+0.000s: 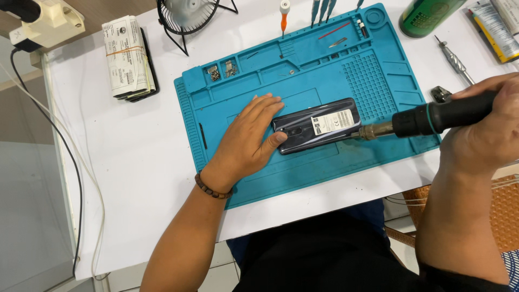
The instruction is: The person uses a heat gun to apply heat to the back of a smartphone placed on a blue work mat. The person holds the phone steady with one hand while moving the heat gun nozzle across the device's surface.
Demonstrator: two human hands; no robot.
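Observation:
A dark phone (pixel 303 135) lies back side up on a teal repair mat (pixel 324 167), with a white sticker on its back. My left hand (pixel 250 135) rests flat on the mat, its fingers pressing on the phone's left end. My right hand (pixel 486 130) grips a black hot-air tool (pixel 427 120) by its handle. The tool's metal nozzle points left at the phone's right edge, very close to it or touching.
Small screws and parts sit in the mat's top compartments (pixel 221 71). A banded stack of paper packets (pixel 127 57) lies at the left, a small black fan (pixel 186 19) behind. A green bottle (pixel 427 16), a screwdriver (pixel 456 60) and tubes lie at the right. A power strip (pixel 46 24) sits far left.

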